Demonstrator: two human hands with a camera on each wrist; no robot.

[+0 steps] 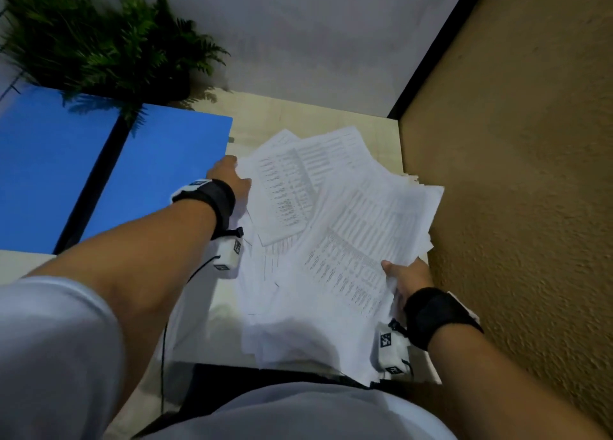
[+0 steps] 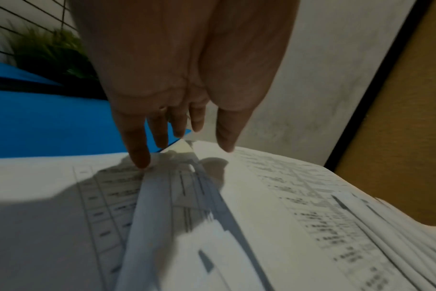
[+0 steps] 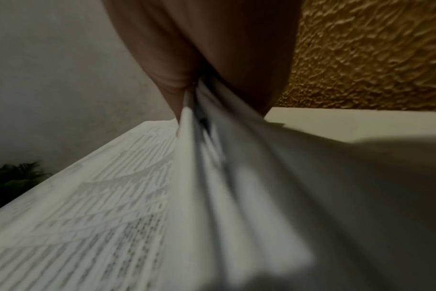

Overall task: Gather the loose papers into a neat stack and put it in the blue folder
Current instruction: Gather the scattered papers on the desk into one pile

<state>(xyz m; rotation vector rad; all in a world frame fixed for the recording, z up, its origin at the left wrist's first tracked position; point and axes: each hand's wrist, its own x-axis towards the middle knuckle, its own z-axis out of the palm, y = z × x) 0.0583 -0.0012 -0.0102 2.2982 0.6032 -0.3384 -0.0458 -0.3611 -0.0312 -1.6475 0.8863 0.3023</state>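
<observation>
A messy fan of printed papers (image 1: 331,224) lies on the right half of the pale table (image 1: 298,118). The blue folder (image 1: 159,161) lies open flat to the left, its black spine (image 1: 96,181) running diagonally. My left hand (image 1: 229,174) is at the pile's far left edge, beside the folder. In the left wrist view its fingers (image 2: 139,157) are straight and point down, tips touching the papers (image 2: 261,216). My right hand (image 1: 403,274) pinches the near right edge of a bundle of sheets (image 3: 112,216), thumb on top, lifting that side.
A potted fern (image 1: 99,41) stands at the back left, its fronds hanging over the folder. A rough brown wall (image 1: 514,174) runs close along the table's right edge; a grey wall (image 1: 315,35) is behind. Some sheets overhang the table's front edge by my body.
</observation>
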